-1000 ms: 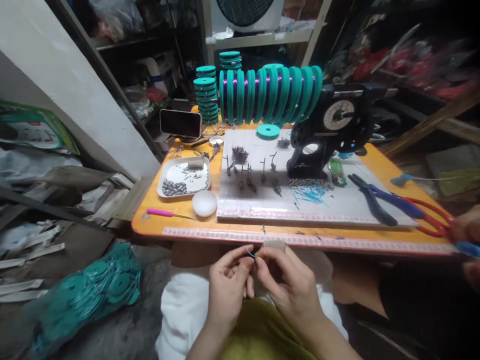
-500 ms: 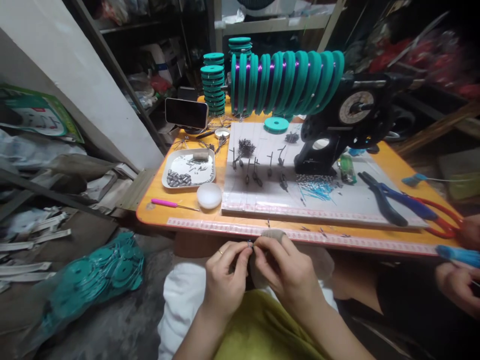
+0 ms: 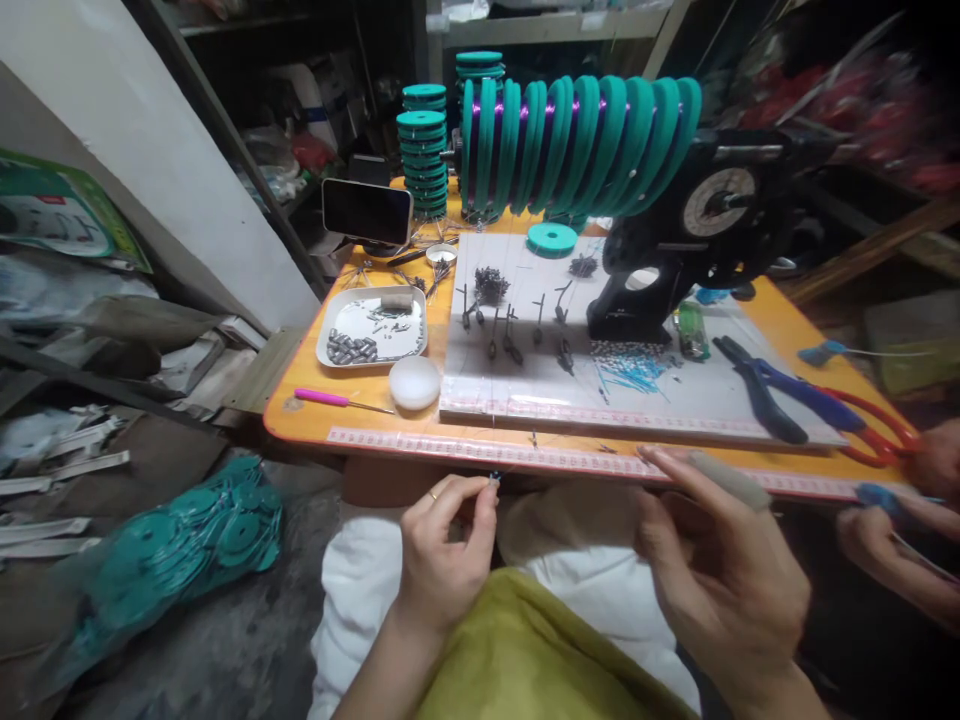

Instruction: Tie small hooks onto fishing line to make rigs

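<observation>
Above my lap, my left hand (image 3: 448, 535) pinches a tiny dark and blue piece (image 3: 494, 478) between thumb and forefinger. A thin line seems to run from it up toward the green spools (image 3: 577, 145); its exact kind is too small to make out. My right hand (image 3: 724, 570) is at the table's front edge, thumb and forefinger apart, a grey cover on one finger. Its forefinger tip lies over the tape measure (image 3: 450, 449), near small dark pieces (image 3: 609, 449). On the grey board (image 3: 517, 385) stand several dark pins with weights hanging on lines.
A white tray (image 3: 324, 345) of metal cylinders, a white dome (image 3: 415, 384) and a pink-handled hook (image 3: 322, 397) lie left. Pliers (image 3: 765, 390) and red-handled scissors (image 3: 900, 440) are right. A co-worker's hands (image 3: 874, 555) hold something blue. A black winding machine (image 3: 637, 305) stands behind.
My right hand has let go beside the left and moved right to the table edge, its fingers spreading. My left hand keeps its pinch. The co-worker's hand has shifted left.
</observation>
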Demonstrator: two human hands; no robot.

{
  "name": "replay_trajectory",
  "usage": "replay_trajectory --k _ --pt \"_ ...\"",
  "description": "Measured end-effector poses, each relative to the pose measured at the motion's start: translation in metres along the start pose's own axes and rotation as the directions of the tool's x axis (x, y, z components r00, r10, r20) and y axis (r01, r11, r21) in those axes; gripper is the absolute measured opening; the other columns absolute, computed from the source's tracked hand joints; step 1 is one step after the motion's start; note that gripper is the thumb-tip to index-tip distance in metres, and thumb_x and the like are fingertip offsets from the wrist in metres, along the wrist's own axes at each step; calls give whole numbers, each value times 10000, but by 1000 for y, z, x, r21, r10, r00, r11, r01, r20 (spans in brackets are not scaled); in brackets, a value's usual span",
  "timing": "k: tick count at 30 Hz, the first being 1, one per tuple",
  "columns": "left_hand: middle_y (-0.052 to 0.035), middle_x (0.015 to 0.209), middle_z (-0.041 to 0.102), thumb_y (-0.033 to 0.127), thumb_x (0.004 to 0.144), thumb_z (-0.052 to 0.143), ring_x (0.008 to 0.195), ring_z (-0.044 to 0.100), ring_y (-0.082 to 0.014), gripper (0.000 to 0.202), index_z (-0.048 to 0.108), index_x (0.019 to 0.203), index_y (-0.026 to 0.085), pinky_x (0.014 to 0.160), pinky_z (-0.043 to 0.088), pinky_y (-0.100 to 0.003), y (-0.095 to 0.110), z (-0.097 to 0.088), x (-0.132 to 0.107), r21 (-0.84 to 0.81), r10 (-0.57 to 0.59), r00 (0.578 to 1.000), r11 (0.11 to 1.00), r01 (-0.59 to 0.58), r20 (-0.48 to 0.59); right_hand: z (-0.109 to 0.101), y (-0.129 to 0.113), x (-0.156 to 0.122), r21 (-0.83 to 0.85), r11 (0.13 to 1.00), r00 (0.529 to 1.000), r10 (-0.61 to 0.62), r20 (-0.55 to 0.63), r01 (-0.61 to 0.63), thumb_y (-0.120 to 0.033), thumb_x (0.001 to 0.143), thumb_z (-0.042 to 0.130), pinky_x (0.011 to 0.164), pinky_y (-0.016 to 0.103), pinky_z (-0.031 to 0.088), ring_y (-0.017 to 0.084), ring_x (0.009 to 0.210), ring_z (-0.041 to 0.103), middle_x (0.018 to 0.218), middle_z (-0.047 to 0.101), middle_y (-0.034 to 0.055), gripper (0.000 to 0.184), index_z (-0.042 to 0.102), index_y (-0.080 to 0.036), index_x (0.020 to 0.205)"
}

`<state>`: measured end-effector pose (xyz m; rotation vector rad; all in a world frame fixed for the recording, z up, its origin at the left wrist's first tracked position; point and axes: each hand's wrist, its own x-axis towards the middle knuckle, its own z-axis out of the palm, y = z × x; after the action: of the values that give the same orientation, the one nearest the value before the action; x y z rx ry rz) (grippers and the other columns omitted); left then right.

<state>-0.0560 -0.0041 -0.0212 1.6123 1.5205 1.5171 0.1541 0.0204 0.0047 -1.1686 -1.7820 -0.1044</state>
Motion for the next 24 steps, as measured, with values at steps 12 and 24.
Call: replay_trajectory --k 12,24 --pt "-7 681 667 226 903 605 499 598 -103 132 688 818 171 486 493 -196 6 4 3 -97 -126 992 988 123 -20 -24 46 -38 -266 957 993 -119 21 120 -91 835 726 652 241 573 180 830 688 1160 678 117 634 530 -237 1419" --pt "-8 656 664 359 830 734 422 527 -61 214 730 842 146 404 422 -165 18 14 6 -557 -449 890 720 413 80 -8 72 -22 -269 916 955 -275 114 296 -76 855 669 819 302 619 199 948 715 1120 679 76 383 686 -294 1169"
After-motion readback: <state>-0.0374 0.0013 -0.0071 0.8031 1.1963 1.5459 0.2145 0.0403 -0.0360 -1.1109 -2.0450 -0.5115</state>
